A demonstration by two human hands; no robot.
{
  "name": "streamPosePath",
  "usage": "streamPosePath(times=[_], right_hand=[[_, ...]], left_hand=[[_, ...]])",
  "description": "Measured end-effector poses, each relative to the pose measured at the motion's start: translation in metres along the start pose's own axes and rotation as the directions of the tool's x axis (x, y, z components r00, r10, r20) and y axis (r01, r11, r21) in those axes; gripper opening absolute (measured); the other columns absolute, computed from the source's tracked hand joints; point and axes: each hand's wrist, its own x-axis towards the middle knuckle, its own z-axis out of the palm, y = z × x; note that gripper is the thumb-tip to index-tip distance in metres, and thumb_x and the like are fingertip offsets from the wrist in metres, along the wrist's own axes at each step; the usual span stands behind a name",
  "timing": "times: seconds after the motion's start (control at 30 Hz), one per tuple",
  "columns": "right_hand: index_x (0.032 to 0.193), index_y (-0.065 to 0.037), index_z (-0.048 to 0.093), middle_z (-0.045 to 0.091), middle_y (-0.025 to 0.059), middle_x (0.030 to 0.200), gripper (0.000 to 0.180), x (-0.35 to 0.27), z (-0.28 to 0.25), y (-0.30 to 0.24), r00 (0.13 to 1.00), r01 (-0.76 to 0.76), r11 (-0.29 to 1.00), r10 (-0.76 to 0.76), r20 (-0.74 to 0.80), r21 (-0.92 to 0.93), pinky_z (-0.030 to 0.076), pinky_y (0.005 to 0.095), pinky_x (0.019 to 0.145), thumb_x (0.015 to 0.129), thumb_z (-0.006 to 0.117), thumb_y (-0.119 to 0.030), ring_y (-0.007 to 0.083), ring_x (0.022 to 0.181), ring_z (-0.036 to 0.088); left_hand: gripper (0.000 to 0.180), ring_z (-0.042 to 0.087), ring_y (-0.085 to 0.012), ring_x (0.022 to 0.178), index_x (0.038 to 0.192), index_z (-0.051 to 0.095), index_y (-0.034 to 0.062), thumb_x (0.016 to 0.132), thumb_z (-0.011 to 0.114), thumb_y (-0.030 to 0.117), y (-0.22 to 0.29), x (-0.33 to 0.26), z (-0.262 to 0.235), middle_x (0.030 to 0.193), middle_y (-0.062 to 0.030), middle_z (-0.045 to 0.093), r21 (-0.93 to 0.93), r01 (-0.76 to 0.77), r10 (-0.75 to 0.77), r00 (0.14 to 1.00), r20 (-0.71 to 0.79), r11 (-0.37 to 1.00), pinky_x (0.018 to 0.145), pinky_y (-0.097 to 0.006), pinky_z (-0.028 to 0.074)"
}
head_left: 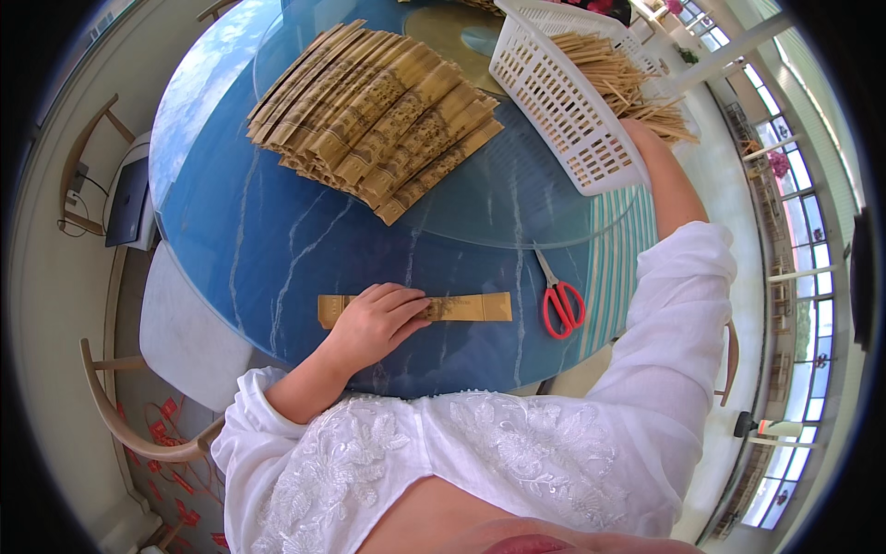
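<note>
Head view: blue marbled round table [277, 249].
Hidden: right hand [646, 125] lost among sticks [614, 74] in white basket [563, 102]; grip cannot be told.
Stack: gold patterned paper sleeves [378, 115], well beyond left fingertips.
Left hand [374, 323]: fingers flat, unclenched, pressing one gold sleeve [471, 307].
Scissors [560, 300]: red-handled, just past sleeve's right end.

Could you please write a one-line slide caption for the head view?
Left hand presses a tan paper sleeve on the blue table; right hand reaches into a white basket of sticks.
</note>
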Motion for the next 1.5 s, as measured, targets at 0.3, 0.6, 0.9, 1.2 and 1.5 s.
streamPosePath(times=[0.3,0.6,0.9,1.2,1.5], right_hand=[[0.108,-0.012,0.073,0.072,0.0173,0.094,0.026,0.023,-0.014,0.01,0.862,0.117,0.625,-0.45,-0.234,-0.772,0.056,0.0454,0.08,0.091,0.058,-0.024,0.0317,0.096,0.069],[0.103,-0.015,0.072,0.069,0.01,0.085,0.016,-0.012,-0.026,-0.003,0.031,0.037,0.537,-0.844,-0.536,-0.843,0.055,0.0437,0.078,0.094,0.062,-0.023,0.031,0.083,0.064],[0.117,0.001,0.059,0.072,0.0136,0.108,0.019,-0.231,0.098,-0.045,0.51,0.859,0.315,-0.599,-0.617,0.404,0.057,0.0317,0.088,0.102,0.058,-0.011,0.0171,0.098,0.07],[0.112,0.0,0.059,0.07,0.0145,0.101,0.018,-0.287,0.236,0.015,0.792,0.374,0.315,-0.597,-0.124,0.872,0.062,0.0354,0.083,0.096,0.065,-0.006,0.0221,0.097,0.071],[0.117,0.0,0.058,0.071,0.0142,0.103,0.021,-0.294,0.259,0.034,0.848,0.289,0.374,-0.527,-0.055,0.881,0.062,0.036,0.083,0.098,0.062,-0.007,0.0234,0.097,0.072]], left_hand=[[0.026,0.067,-0.0274,0.097,0.104,0.072,0.0038,0.082,0.077,0.015,0.0,-0.001,0.002,0.107,-0.0081,0.071,0.008,0.002,-0.002,1.0,0.01,1.0,0.086,-0.038,0.054],[0.025,0.067,-0.0275,0.097,0.103,0.072,0.0035,0.081,0.077,0.015,0.001,-0.001,0.001,0.106,-0.0081,0.071,0.002,-0.021,0.021,1.0,-0.009,1.0,0.087,-0.038,0.054],[0.024,0.067,-0.0275,0.097,0.102,0.072,0.0038,0.081,0.077,0.015,-0.003,-0.008,0.002,0.106,-0.0079,0.071,0.036,-0.005,0.006,1.0,-0.022,0.999,0.088,-0.038,0.053],[0.025,0.07,-0.0199,0.091,0.115,0.07,0.001,0.094,0.068,0.013,0.035,-0.008,-0.013,0.108,-0.0096,0.073,-0.344,0.323,-0.315,0.946,0.081,0.881,0.082,-0.032,0.056],[0.024,0.071,-0.0149,0.085,0.118,0.066,-0.0076,0.099,0.061,0.006,0.057,-0.02,-0.006,0.101,-0.0115,0.073,-0.57,0.742,-0.477,0.666,0.573,0.353,0.075,-0.027,0.059]])
